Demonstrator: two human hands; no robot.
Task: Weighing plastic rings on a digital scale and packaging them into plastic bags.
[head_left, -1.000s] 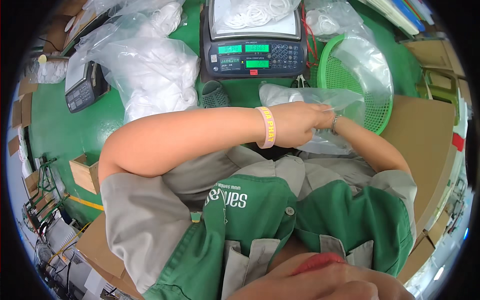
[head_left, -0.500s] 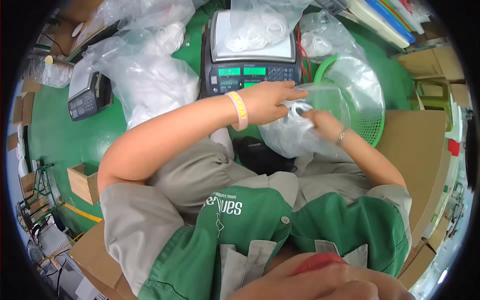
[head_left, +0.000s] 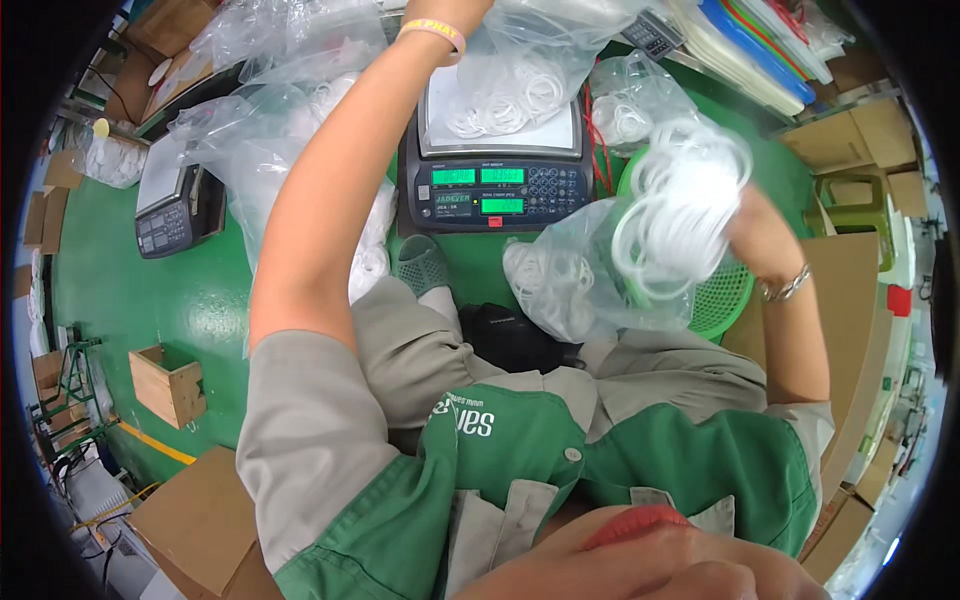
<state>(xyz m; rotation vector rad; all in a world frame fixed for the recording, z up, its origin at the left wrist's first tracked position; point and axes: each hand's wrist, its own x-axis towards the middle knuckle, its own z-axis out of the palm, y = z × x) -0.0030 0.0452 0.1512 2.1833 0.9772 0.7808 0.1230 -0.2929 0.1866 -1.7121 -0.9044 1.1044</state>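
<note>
In my right hand (head_left: 765, 238) is a bunch of white rings (head_left: 680, 205), blurred by motion and raised over the green basket. My left arm stretches far forward. My left hand (head_left: 452, 12) is at the top edge beside the clear bag (head_left: 545, 62) on the scale; its fingers run out of view. That bag has more white rings in it and rests on the pan of the digital scale (head_left: 500, 192), whose green displays are lit. Another clear plastic bag (head_left: 550, 275) with white rings in it lies in front of me, next to the basket.
A green mesh basket (head_left: 722, 305) stands at the right beside a cardboard box (head_left: 845, 290). Large clear bags of white pieces (head_left: 375, 235) lie left of the scale. A second scale (head_left: 170, 215) and a small wooden box (head_left: 168, 388) are farther left on the green floor.
My right hand has lifted the white rings out of the near bag, up and to the right. My left hand has left that bag and reached forward to the scale's far side.
</note>
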